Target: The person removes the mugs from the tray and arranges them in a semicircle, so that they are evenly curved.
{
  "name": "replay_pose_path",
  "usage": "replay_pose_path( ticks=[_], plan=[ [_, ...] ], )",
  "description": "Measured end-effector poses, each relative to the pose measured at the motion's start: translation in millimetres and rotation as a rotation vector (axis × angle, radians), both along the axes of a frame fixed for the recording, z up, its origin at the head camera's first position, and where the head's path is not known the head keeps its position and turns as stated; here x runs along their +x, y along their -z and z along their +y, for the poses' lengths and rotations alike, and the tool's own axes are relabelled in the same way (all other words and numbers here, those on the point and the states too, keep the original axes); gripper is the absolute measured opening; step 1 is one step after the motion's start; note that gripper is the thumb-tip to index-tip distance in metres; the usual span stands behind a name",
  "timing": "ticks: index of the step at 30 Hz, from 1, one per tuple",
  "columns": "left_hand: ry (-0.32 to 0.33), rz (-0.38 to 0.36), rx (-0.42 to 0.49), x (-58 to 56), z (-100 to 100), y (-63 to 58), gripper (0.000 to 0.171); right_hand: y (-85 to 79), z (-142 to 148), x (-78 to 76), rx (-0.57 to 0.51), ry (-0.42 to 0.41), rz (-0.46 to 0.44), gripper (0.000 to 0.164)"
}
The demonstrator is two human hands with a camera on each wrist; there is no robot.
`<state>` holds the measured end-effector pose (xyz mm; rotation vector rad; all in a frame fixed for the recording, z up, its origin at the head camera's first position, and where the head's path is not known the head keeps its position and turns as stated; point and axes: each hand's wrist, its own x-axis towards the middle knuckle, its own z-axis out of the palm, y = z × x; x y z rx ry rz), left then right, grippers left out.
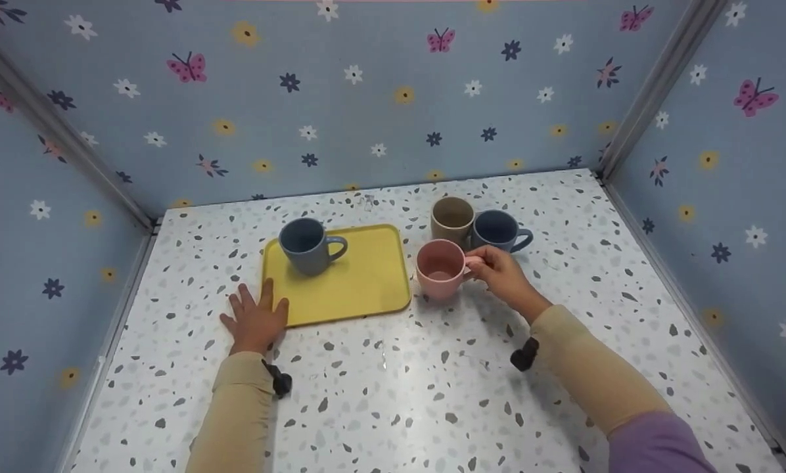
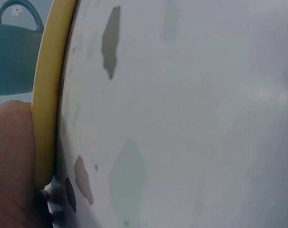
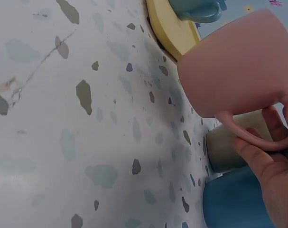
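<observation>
My right hand pinches the handle of a pink mug, which hangs upright just above the table, right of the yellow tray. In the right wrist view, thumb and fingers close round that handle, and the mug's base stands off the tabletop. A grey-blue mug sits on the tray's left part, its handle pointing right. With fingers spread, my left hand rests at the tray's lower left corner; the left wrist view shows it against the tray rim.
Behind the pink mug stand a tan mug and a blue mug, side by side on the speckled white table. Flowered blue panels enclose the table at the back and both sides.
</observation>
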<state>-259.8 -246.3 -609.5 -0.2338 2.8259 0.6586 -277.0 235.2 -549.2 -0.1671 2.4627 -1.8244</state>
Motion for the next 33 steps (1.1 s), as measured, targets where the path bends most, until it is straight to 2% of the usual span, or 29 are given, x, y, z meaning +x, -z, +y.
replay_pose_path(
  ticks=[7,16,28,33],
  plan=[
    [0.006,0.021,0.006,0.9,-0.8,-0.6,0.07,4.1,15.5,7.0,-0.105,-0.023,-0.003,0.024],
    [0.004,0.025,0.012,0.8,-1.4,3.3,0.07,5.1,31.2,11.0,-0.055,-0.005,-0.002,0.024],
    [0.009,0.011,0.008,-1.0,-3.0,5.3,0.071,11.1,53.3,13.4,-0.054,0.025,-0.018,0.026],
    [0.006,0.003,0.0,-1.9,-2.2,4.4,0.072,13.6,62.8,14.2,-0.053,0.013,-0.017,0.029]
  ],
)
